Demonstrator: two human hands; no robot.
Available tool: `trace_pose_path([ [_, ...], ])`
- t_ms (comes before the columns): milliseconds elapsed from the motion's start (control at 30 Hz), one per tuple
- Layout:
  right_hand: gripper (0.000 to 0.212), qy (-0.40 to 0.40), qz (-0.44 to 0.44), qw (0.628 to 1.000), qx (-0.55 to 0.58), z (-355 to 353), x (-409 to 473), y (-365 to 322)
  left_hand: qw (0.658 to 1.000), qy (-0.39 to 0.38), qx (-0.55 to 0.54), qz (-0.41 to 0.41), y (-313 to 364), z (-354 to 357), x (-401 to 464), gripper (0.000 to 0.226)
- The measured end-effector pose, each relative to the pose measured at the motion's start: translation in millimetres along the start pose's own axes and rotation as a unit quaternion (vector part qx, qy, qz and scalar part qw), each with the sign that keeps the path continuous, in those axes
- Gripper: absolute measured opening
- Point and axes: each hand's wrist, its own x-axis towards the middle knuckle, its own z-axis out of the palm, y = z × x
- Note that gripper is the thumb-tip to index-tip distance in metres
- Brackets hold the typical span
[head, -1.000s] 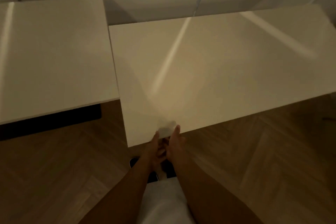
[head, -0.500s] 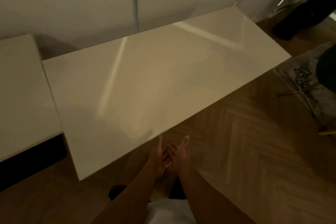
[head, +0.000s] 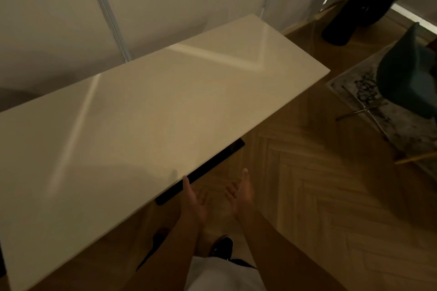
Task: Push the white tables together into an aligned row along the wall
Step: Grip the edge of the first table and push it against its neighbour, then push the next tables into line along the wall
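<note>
One long white table (head: 146, 125) fills the left and middle of the head view, running at a slant beside the pale wall (head: 165, 2). A black foot bar (head: 201, 172) shows under its near edge. My left hand (head: 195, 203) is open, palm up, thumb tip close to the table's near edge. My right hand (head: 241, 194) is open too, a little to the right over the floor, touching nothing. The second white table is out of view to the left.
Herringbone wood floor (head: 319, 196) lies to the right. A dark chair (head: 406, 82) stands on a patterned rug (head: 354, 87) at the right edge. A tall black vase (head: 364, 4) sits in the far right corner. My shoes (head: 222, 245) show below.
My hands have come off the table's near edge and spread apart, palms open. My view has swung right along the table, and the second table has left the frame.
</note>
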Motion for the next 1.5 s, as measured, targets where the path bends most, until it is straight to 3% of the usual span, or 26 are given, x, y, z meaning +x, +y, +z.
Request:
trace_pose_path([
  [67,0.051,0.023,-0.081,0.991,-0.108,2,9,-12,0.988,0.054,0.107,0.096,0,19,17,0.04],
  [133,0.028,0.011,-0.194,0.952,-0.238,12,13,-27,0.932,0.093,0.272,0.221,6,41,26,0.035],
  [267,0.061,-0.057,-0.286,0.887,-0.357,40,30,-57,0.783,0.036,0.463,0.414,24,64,50,0.056],
  [300,0.063,-0.073,-0.315,0.857,-0.403,46,35,-63,0.733,0.022,0.523,0.434,25,64,59,0.063],
  [433,0.076,-0.056,-0.413,0.678,-0.606,50,58,-84,0.54,0.014,0.738,0.405,26,67,91,0.079],
  [500,0.087,-0.082,-0.399,0.636,-0.655,46,72,-95,0.505,0.0,0.761,0.407,31,72,101,0.081],
  [767,0.096,-0.112,-0.389,0.49,-0.772,35,128,-128,0.485,0.067,0.796,0.356,29,100,129,0.089],
  [867,0.097,-0.143,-0.356,0.481,-0.788,35,145,-147,0.531,0.119,0.782,0.304,22,116,138,0.098],
  [967,0.097,-0.151,-0.362,0.465,-0.794,32,157,-178,0.628,0.176,0.714,0.254,18,145,143,0.103],
  [1033,0.101,-0.178,-0.366,0.467,-0.785,28,164,-200,0.662,0.194,0.685,0.235,5,162,143,0.101],
  [1167,0.104,-0.209,-0.362,0.415,-0.808,22,186,-227,0.63,0.235,0.708,0.216,-25,179,147,0.102],
  [1267,0.1,-0.231,-0.366,0.392,-0.812,17,200,-232,0.648,0.245,0.681,0.237,-23,184,155,0.095],
  [1400,0.09,-0.19,-0.39,0.425,-0.794,10,204,-219,0.682,0.283,0.641,0.21,-24,194,157,0.098],
  [1500,0.089,-0.19,-0.398,0.457,-0.773,14,211,-216,0.692,0.292,0.614,0.243,-37,199,153,0.099],
])
